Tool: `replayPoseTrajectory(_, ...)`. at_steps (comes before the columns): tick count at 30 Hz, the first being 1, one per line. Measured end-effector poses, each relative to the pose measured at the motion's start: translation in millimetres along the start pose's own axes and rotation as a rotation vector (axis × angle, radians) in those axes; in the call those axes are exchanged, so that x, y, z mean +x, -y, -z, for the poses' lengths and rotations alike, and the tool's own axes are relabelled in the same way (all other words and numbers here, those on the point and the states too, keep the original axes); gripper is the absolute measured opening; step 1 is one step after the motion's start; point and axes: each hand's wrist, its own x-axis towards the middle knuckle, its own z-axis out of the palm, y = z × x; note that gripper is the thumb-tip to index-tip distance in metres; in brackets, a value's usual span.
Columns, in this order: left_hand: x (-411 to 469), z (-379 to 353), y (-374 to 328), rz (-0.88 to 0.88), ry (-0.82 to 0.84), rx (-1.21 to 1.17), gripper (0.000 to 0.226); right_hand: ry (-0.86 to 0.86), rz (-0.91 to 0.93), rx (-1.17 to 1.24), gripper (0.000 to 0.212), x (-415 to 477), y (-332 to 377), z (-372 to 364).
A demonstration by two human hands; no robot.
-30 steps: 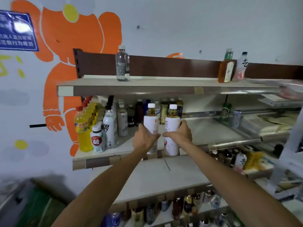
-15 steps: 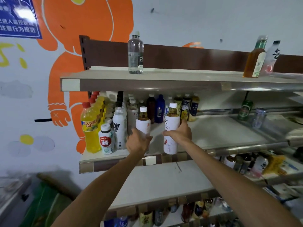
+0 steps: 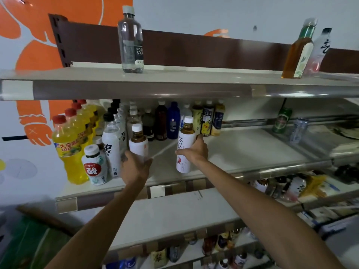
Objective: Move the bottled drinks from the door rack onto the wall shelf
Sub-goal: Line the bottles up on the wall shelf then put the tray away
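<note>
gripping the left tea bottle [image 3: 138, 143] low in the left hand [image 3: 135, 169] and the right tea bottle [image 3: 185, 141] round its middle in the right hand [image 3: 194, 154], fingers curled on both. spread apart since a moment ago, further in over the wall shelf [image 3: 242, 150]; probably nearly placed.

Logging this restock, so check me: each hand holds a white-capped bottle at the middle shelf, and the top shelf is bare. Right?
Not quite. The head view shows the top shelf is not bare: a clear soda bottle, an amber bottle and a pale bottle stand on it. The left hand and right hand do each hold a white-capped bottle at the middle shelf.
</note>
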Motion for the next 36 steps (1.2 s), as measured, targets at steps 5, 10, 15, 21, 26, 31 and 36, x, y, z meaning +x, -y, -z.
replayPoseTrajectory(5, -4.5, -3.9, 2.0, 0.05, -0.007, 0.088, 0.075, 0.043, -0.027, -0.002, 0.074, 1.9, -15.5, -9.6)
replayPoseTrajectory(10, -19.5, -10.0, 17.4, 0.125, 0.045, 0.005, 0.052, 0.122, 0.0, -0.06, 0.078, 10.7, -16.4, -6.8)
replayPoseTrajectory(15, -24.6, -11.4, 22.6, 0.063, 0.093, 0.042, 0.038, 0.155, 0.017, -0.076, 0.081, 13.0, -25.0, -10.6)
replayPoseTrajectory(21, -10.7, -19.5, 17.8, 0.073, 0.123, 0.214, 0.038, 0.152, 0.024, -0.058, 0.077, 15.1, -30.5, -10.7)
replayPoseTrajectory(26, 5.8, -30.3, 12.6, 0.082, 0.129, 0.364, 0.039, 0.17, 0.037, -0.051, 0.073, 14.9, -34.5, -11.0)
replayPoseTrajectory(31, 25.2, -33.5, 2.6, 0.159, 0.173, 0.409, 0.039, 0.173, 0.057, -0.047, 0.073, 16.3, -38.6, -14.2)
replayPoseTrajectory(36, 39.3, -36.8, -3.3, 0.158, 0.207, 0.441, 0.03, 0.176, 0.049, -0.045, 0.075, 19.7, -40.2, -16.8)
